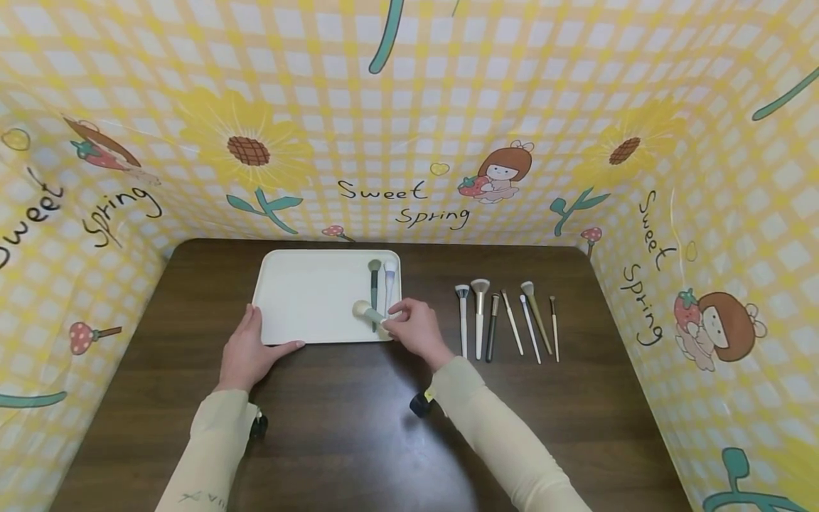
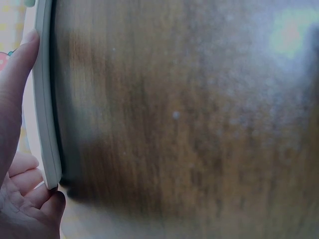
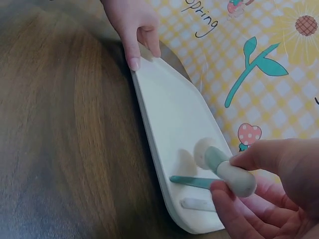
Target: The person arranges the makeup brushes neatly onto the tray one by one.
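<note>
From my head feed, the white tray (image 1: 307, 299) sits just left of the frame's middle on the dark wooden table (image 1: 333, 427), and the left hand (image 1: 246, 352) has hold of its lower left corner, thumb along the lower edge, fingers on the left side; my left wrist feed shows that thumb against the rim at the upper left and the curled fingers at the lower left. The right hand (image 1: 416, 327), near the centre of the head frame, pinches a short brush (image 1: 372, 313) between thumb and fingers. I have that brush over the tray's lower right part, tilted, pale bristles toward the left and handle end toward the right; I cannot tell whether its bristles touch the tray. In the tray, at its right end, a dark green brush (image 1: 374, 284) and a whitish brush (image 1: 389, 281) lie side by side, bristles toward the top of the frame, the held one crossing in front of the green handle. Right of centre, seven brushes (image 1: 492, 331) lie in a row on the wood, well apart from the tray. Yellow checked cloth (image 1: 358, 107) fills the upper frame.
</note>
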Tool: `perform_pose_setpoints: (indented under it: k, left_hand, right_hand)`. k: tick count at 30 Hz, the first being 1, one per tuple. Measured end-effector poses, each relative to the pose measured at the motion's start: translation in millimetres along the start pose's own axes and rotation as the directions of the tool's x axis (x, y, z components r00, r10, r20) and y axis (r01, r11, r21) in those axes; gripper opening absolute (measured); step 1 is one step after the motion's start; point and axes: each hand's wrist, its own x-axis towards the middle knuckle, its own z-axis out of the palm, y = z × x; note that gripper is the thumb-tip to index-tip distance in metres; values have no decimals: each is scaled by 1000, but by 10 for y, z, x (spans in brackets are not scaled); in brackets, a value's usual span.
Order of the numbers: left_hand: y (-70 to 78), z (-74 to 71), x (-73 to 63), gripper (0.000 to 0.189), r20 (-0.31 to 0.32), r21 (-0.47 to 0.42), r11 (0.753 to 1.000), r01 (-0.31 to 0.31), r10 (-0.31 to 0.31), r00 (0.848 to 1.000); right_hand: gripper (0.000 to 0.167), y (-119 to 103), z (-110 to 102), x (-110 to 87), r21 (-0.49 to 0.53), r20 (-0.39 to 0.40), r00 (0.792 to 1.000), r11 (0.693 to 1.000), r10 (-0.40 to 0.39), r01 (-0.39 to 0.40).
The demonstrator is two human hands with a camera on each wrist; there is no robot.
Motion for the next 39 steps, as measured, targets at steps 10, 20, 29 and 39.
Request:
perform_pose_setpoints:
  k: [10, 20, 29, 39]
  left_hand:
    - [-31, 31, 15, 137, -8, -3, 1000, -6, 6, 1000]
    - [-44, 63, 16, 136, -19, -1, 1000, -10, 10, 1000]
    - [-50, 63, 27, 135, -19, -8, 1000, -15, 15, 1000]
    - [-28, 33, 11, 134, -10, -8, 1000, -7, 7, 1000]
  right_hand:
    - [9, -113, 104, 108, -111, -97, 992, 991, -87, 76]
    - [12, -323, 202, 344, -227, -145, 982, 970, -118, 83]
    - [15, -491, 227, 531, -340, -193, 973, 939, -123, 52]
    - [21, -611, 261, 621, -369, -182, 983, 928, -14, -55]
